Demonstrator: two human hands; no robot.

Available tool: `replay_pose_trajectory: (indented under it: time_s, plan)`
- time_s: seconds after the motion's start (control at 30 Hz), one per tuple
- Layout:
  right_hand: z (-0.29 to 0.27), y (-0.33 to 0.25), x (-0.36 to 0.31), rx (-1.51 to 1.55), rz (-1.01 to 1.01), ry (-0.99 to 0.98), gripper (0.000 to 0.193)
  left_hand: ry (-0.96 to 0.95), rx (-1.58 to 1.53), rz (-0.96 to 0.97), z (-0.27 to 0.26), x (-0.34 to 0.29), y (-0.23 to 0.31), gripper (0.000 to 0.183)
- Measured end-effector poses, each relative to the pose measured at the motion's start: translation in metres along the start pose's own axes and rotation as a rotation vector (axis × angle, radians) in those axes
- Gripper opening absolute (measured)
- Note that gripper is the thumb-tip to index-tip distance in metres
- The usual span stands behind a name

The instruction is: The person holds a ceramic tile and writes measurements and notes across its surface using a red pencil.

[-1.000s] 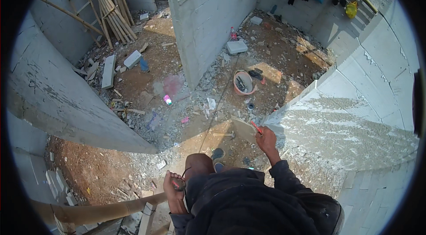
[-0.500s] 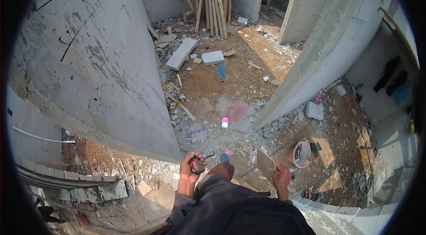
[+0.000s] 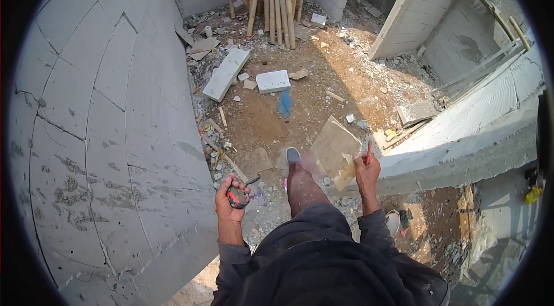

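Note:
My left hand [image 3: 225, 201] is closed around a red-and-black tape measure [image 3: 238, 197], with a dark strap or loop sticking out beside it. On the other side, my right hand [image 3: 367, 178] grips a slim red pen-like stick [image 3: 369, 149] pointing up. The same hand pinches the corner of a flat, brownish board [image 3: 333, 147] with a torn lower edge. Its exact material I cannot make out. Between the hands, one of my legs reaches forward, its shoe [image 3: 293, 156] on the rubble-strewn ground.
A tall block wall [image 3: 115, 133] rises close at left; a lower wall [image 3: 461, 150] curves at right. Ahead lie white blocks [image 3: 273, 81] and a blue scrap [image 3: 284, 104]. Bamboo poles [image 3: 280, 6] lean at the back. A bucket [image 3: 393, 223] stands low at right.
I have stepped forward between the walls. Both hands have risen in view, still holding the tape measure, the red stick and the board; the bucket is now partly hidden.

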State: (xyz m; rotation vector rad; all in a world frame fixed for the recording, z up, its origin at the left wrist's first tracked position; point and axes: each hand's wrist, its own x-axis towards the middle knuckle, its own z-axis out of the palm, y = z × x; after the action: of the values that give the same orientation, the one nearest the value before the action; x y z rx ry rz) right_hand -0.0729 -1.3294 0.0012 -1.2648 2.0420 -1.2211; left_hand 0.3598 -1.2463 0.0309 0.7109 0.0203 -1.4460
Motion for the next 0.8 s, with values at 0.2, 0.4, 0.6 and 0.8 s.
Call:
replay_pose_trajectory:
  time_s: [0.2,0.4,0.6,0.8]
  plan:
    - [0.117,-0.039,0.208,-0.293,-0.066,-0.058,0.025,0.134,0.02,0.261,0.041,0.185,0.099,0.018]
    - [0.186,-0.085,0.419,-0.844,-0.169,0.009,0.019,0.355,0.014,0.292,0.083,0.284,0.127,0.016]
    - [0.322,-0.174,0.543,-0.735,-0.132,-0.175,0.021,0.542,-0.154,0.26,0.072,0.293,0.109,0.018]
    - [0.502,-0.23,0.587,-0.811,-0.361,-0.552,0.028,0.521,-0.356,0.32,0.082,0.433,0.133,0.021]
